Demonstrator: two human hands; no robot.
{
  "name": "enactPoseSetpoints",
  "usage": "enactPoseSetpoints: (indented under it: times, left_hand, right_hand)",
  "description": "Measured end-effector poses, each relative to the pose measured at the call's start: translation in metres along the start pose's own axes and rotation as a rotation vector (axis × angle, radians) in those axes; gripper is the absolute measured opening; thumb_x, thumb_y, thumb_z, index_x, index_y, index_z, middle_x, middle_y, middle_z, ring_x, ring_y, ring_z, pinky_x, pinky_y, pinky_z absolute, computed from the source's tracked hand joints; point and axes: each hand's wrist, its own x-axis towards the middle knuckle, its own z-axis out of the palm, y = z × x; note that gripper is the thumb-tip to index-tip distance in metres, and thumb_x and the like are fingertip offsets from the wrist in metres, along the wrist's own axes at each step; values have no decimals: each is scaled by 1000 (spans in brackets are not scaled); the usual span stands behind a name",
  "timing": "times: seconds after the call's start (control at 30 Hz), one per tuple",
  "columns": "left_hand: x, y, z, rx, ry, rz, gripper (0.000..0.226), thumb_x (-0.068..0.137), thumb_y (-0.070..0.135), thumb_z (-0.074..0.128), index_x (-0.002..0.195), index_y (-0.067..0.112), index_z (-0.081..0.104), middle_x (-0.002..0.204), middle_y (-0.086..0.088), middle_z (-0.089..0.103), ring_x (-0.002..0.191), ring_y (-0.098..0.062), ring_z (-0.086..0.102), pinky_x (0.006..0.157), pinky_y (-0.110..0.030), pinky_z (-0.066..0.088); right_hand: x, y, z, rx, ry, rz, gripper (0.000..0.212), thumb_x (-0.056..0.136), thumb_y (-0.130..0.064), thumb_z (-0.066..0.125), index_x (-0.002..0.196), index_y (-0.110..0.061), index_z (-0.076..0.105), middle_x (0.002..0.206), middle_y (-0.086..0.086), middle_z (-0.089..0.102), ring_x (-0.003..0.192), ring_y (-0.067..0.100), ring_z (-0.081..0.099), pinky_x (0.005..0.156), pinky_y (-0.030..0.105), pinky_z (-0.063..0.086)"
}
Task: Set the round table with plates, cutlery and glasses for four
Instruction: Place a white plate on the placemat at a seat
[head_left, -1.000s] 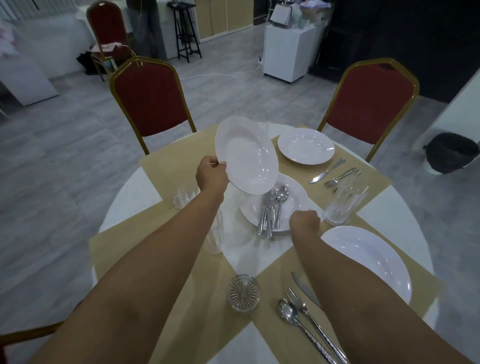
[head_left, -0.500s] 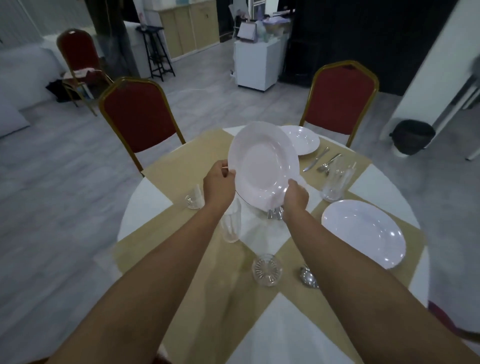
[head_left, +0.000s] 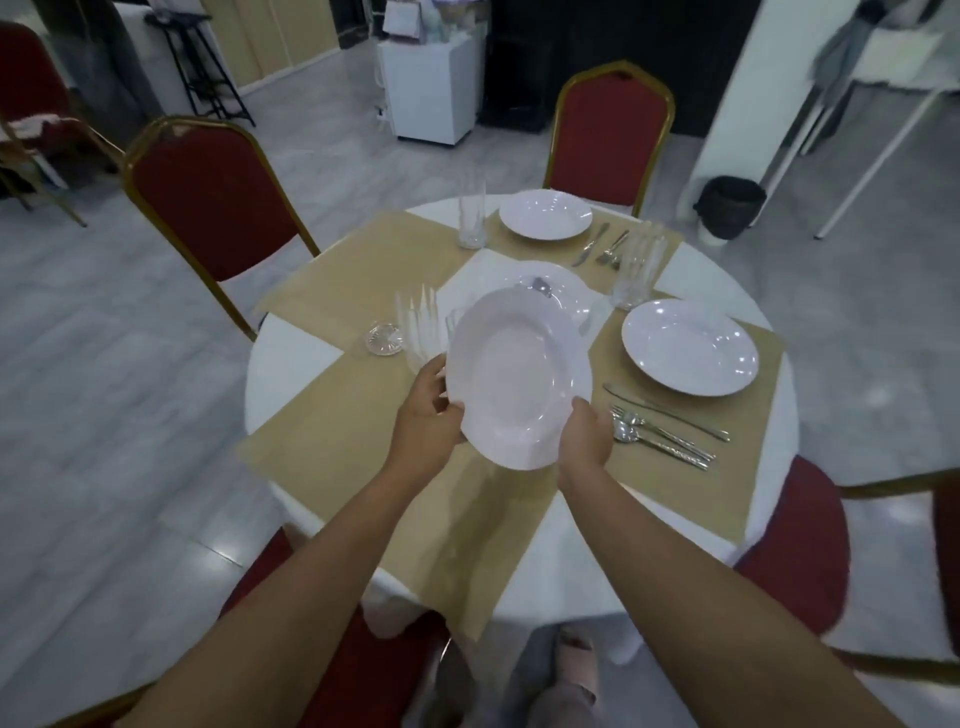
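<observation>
I hold a white deep plate (head_left: 514, 379) tilted above the round table (head_left: 291, 358), over the near beige placemat (head_left: 363, 441). My left hand (head_left: 423, 415) grips its left rim and my right hand (head_left: 584, 439) grips its lower right rim. Behind it, a plate with cutlery (head_left: 558, 291) sits at the table's centre. A set plate (head_left: 688, 345) lies on the right mat with a knife, fork and spoon (head_left: 660, 428) beside it. Another plate (head_left: 545, 213) lies at the far place with cutlery (head_left: 602, 247). Glasses stand at the far place (head_left: 471, 218), centre right (head_left: 634, 270) and behind my left hand (head_left: 415, 325).
A small cut-glass dish (head_left: 384, 339) sits on the left mat. Red chairs stand at far left (head_left: 208, 197), far side (head_left: 610, 140), right (head_left: 883, 545) and under my arms (head_left: 322, 639). A black bin (head_left: 730, 205) and white cabinet (head_left: 431, 88) stand on the floor beyond.
The plate has come toward me and lower, from above the table's centre to over the near placemat. The view has shifted back, showing more of the table and the near chair.
</observation>
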Motion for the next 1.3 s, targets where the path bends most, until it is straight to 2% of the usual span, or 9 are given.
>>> enactPoseSetpoints:
  times: [0.2, 0.27, 0.4, 0.57, 0.7, 0.97, 1.07, 1.17, 1.3]
  left_hand:
    - [-38, -61, -34, -7, 91, -121, 61, 88, 0, 47, 139, 33, 38, 127, 8, 59, 110, -11, 60, 80, -42, 59]
    - [-42, -75, -44, 44, 125, -162, 64, 87, 1, 48, 140, 34, 36, 122, 14, 58, 107, -7, 59, 89, -48, 55]
    - [-42, -95, -66, 118, 157, -242, 64, 84, 0, 46, 138, 32, 36, 109, 25, 56, 107, -12, 58, 89, -51, 54]
    - [-32, -118, -96, 191, 175, -377, 61, 80, -1, 49, 135, 23, 39, 122, 3, 58, 109, -21, 57, 90, -51, 53]
    - [-20, -124, -111, 210, 162, -450, 59, 81, -4, 51, 135, 18, 38, 119, 0, 56, 108, -24, 58, 92, -50, 52]
    - [-8, -129, -118, 96, 119, -552, 57, 82, -14, 50, 134, 7, 38, 130, -12, 52, 109, -28, 55, 59, -32, 52]
    - [-7, -124, -117, 185, 133, -538, 59, 83, -7, 51, 138, 10, 37, 134, -9, 52, 108, -24, 54, 72, -32, 50]
    - [0, -116, -117, 292, 188, -477, 62, 87, 1, 47, 146, 13, 31, 142, -3, 48, 124, -22, 49, 95, -30, 40]
    - [9, -105, -110, 219, 191, -437, 58, 88, 0, 40, 145, 14, 38, 141, 0, 48, 121, -19, 48, 92, -27, 36]
  right_hand:
    - [-37, 46, -10, -155, 15, 16, 38, 88, -34, 54, 121, -14, 55, 109, 2, 64, 101, 25, 61, 90, 39, 49]
    - [-47, 57, -9, -193, 0, 9, 39, 88, -33, 54, 124, -17, 54, 112, 0, 64, 102, 24, 61, 88, 38, 49]
    - [-66, 70, -2, -233, -26, 21, 34, 90, -30, 54, 122, -20, 53, 109, -2, 64, 93, 20, 60, 78, 32, 44]
    - [-81, 81, 10, -287, -70, 19, 43, 91, -29, 54, 133, -19, 49, 122, -3, 61, 106, 22, 60, 84, 32, 47]
    - [-84, 86, 17, -356, -100, 13, 46, 89, -27, 54, 134, -17, 48, 125, -1, 60, 110, 24, 60, 91, 38, 51]
    - [-84, 87, 17, -402, -140, -14, 40, 89, -15, 50, 129, -15, 52, 119, 0, 61, 101, 22, 59, 79, 31, 46]
    - [-84, 85, 14, -419, -173, -59, 36, 89, -14, 49, 124, -17, 56, 113, -3, 62, 101, 20, 61, 77, 29, 46]
    - [-83, 82, 9, -463, -250, -118, 38, 89, -13, 44, 124, -22, 58, 113, -6, 64, 103, 18, 60, 78, 27, 44]
    - [-76, 74, 4, -459, -316, -68, 33, 89, -11, 37, 106, -22, 63, 94, -8, 63, 86, 15, 56, 66, 24, 40]
